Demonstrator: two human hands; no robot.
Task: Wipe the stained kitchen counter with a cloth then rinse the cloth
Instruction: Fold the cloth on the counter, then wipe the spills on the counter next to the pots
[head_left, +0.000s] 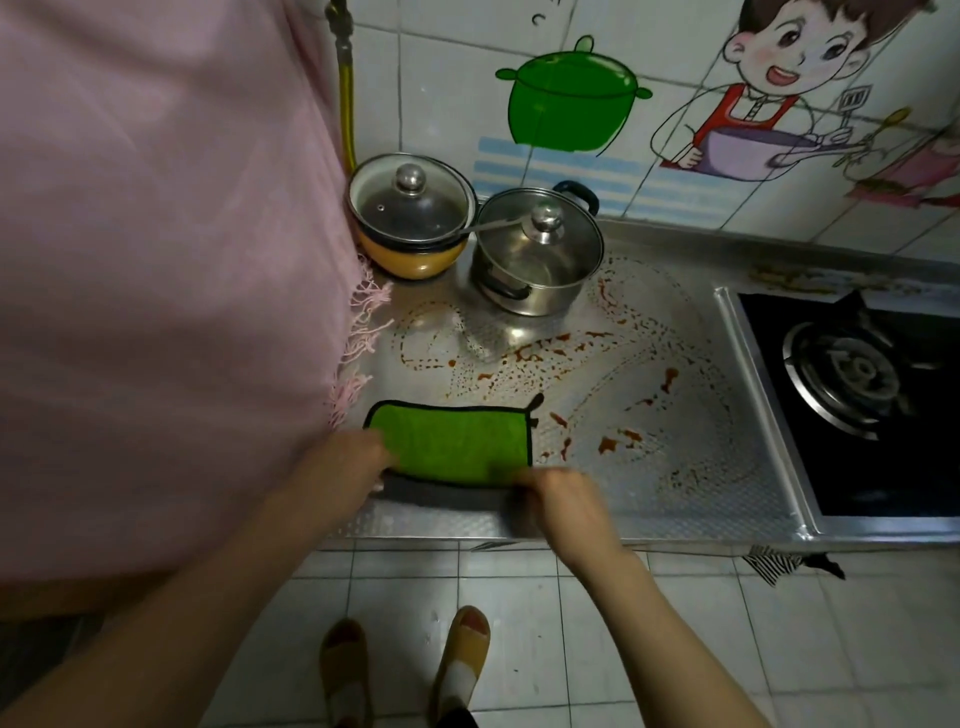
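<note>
Gripping the green cloth (452, 441) with left hand (358, 462) and right hand (561, 493) at the worktop's (675, 499) front edge, I judged sweeping the red stains (608, 444) came next.

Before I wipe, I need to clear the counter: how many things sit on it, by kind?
Pots: 2, orange pot, steel pot
Lids: 2, dark lid, clear lid
Cloths: 1, cloth
Total: 5
</note>
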